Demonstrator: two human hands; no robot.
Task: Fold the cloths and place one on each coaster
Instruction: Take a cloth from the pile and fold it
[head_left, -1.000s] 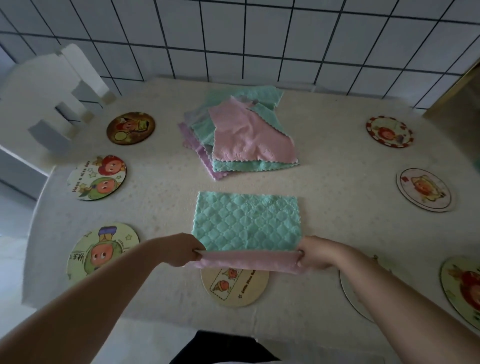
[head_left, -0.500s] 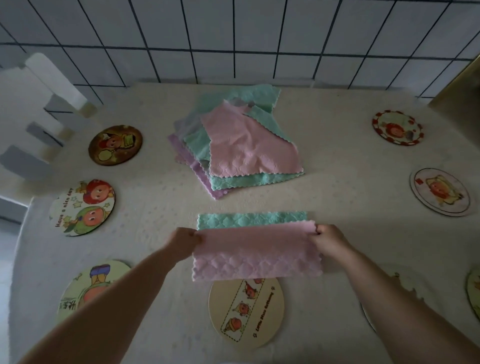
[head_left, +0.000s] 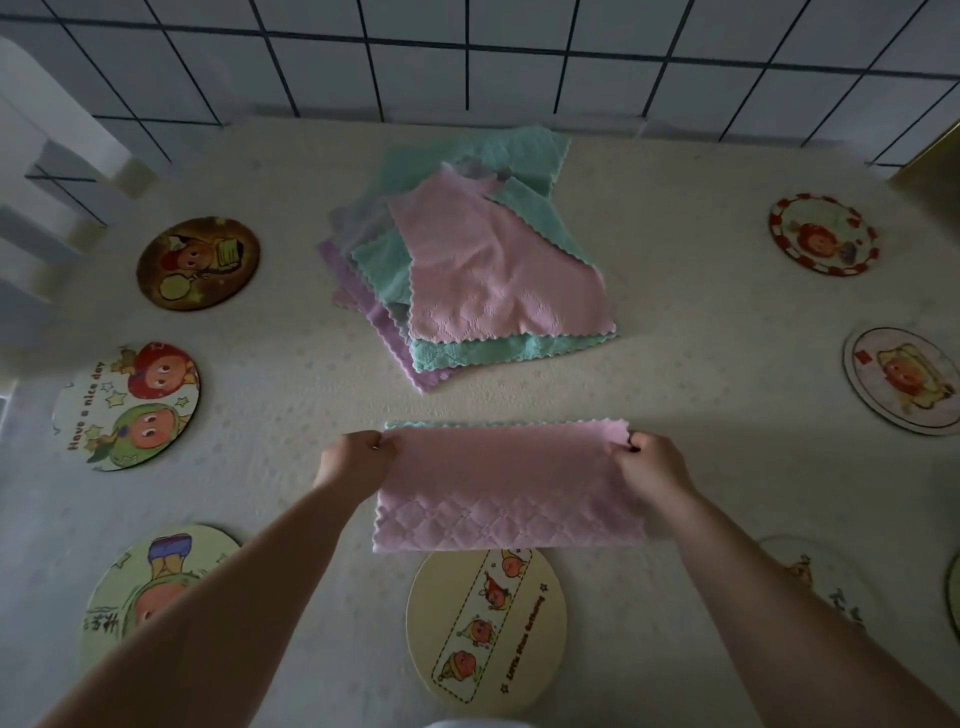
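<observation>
Cloth (head_left: 506, 493) folded pink-side up, far corners pinched by left hand (head_left: 356, 460) and right hand (head_left: 649, 465), near edge touching coaster (head_left: 485, 623).

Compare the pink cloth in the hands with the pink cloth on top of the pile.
The held cloth is folded into a band; the pile's top cloth lies open, skewed. The left hand and right hand pinch the first; nothing touches the second. Both are pink with wavy edges.
</observation>
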